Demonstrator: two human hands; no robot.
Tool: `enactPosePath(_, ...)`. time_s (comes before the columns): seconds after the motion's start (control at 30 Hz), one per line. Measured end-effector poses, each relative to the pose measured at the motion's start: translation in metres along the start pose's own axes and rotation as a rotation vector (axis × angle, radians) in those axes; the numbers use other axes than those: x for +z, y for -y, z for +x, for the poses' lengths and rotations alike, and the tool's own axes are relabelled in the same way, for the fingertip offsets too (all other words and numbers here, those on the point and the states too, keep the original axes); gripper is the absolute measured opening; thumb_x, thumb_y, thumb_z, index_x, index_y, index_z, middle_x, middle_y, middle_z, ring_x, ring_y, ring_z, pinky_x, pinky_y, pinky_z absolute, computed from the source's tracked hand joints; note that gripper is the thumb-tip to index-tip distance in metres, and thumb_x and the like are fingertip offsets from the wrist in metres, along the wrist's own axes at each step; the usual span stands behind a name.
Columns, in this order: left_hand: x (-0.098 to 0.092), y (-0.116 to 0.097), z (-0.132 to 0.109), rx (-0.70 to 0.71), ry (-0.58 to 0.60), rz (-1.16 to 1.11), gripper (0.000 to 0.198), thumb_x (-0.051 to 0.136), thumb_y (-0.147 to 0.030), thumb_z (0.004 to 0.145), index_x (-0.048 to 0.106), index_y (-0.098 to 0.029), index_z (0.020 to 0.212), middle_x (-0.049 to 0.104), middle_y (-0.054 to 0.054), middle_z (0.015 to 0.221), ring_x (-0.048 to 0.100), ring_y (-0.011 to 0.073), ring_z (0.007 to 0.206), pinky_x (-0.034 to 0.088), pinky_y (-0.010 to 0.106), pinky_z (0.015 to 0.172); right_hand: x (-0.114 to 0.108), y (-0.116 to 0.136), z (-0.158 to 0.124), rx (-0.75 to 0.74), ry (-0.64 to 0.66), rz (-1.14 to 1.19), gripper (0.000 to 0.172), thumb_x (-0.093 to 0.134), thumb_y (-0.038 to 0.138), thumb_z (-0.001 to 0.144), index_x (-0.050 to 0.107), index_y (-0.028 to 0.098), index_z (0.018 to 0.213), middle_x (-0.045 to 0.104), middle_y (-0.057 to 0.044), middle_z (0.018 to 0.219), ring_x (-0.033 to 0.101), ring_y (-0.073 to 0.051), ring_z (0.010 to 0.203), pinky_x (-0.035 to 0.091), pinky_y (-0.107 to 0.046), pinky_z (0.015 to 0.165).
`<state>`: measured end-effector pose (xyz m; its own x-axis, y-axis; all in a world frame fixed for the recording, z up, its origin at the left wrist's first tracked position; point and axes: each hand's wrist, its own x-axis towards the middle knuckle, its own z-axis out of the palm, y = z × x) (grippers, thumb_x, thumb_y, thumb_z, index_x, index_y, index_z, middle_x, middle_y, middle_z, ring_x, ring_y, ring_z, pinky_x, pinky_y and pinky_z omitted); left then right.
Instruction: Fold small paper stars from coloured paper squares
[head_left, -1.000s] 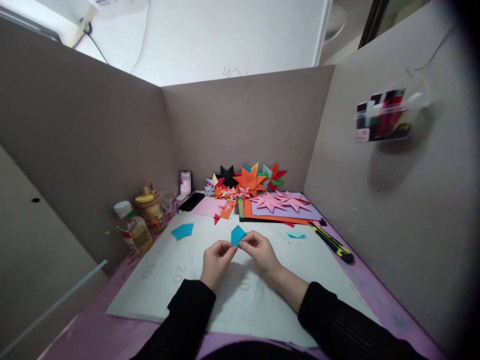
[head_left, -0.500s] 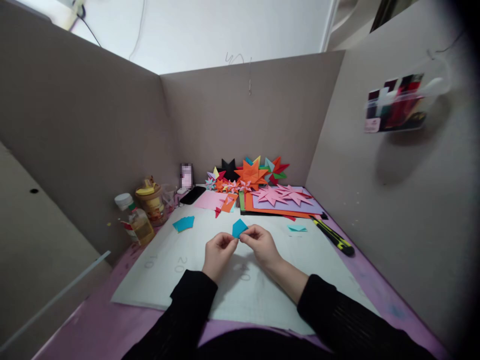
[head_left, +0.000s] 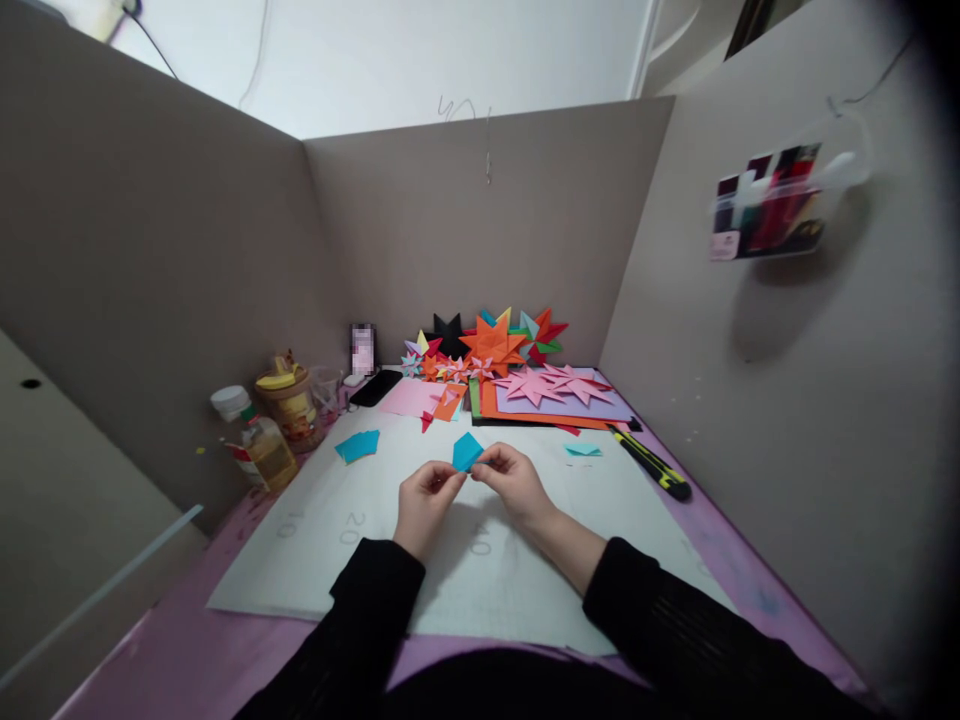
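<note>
Only my view shifted a touch, hands basically parked

Got a small blue five-sided paper piece (head_left: pixel 466 452) pinched low down by my left hand (head_left: pixel 427 502) and right hand (head_left: pixel 517 486), over the flat white sheet with printed numbers (head_left: pixel 300 572). My grip covers its bottom corner, so can't make out the folds. Black knit sleeves (head_left: pixel 375 602) run out of frame.

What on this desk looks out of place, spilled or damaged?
Nothing looks spilled or broken. The only mild oddity I'd flag is a bluish smudge on the purple tabletop, toward the right, perhaps a stain. The blue paper pinched between both hands shows no visible tear.
</note>
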<state>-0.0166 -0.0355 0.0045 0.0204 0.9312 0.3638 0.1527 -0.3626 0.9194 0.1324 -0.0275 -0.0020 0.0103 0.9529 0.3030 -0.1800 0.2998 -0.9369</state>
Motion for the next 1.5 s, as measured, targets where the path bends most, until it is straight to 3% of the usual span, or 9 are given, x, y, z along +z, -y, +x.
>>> enactPosePath(1.07,0.0043,-0.0004,-0.0005,-0.061,-0.043,-0.026,0.019,0.067,-0.031,0.063,0.059,-0.014,0.058,0.065,0.004,0.064,0.058,0.0134,0.059,0.046,0.024,0.057,0.0089,0.0060,-0.0051,-0.015,-0.097,-0.086,0.016,0.066,0.028,0.066,0.054,0.019,0.063,0.057,0.001,0.060,0.051,-0.013,0.058,0.041,-0.026,0.058)
enactPosePath(1.5,0.0038,-0.0009,-0.0001,-0.054,-0.059,-0.021,0.017,0.067,-0.028,0.064,0.059,-0.014,0.058,0.064,0.003,0.063,0.057,0.0126,0.058,0.045,0.023,0.056,0.0035,0.0002,-0.0007,0.027,-0.004,0.031,0.019,0.067,0.034,0.067,0.055,0.019,0.067,0.060,0.001,0.061,0.056,-0.014,0.060,0.044,-0.027,0.061)
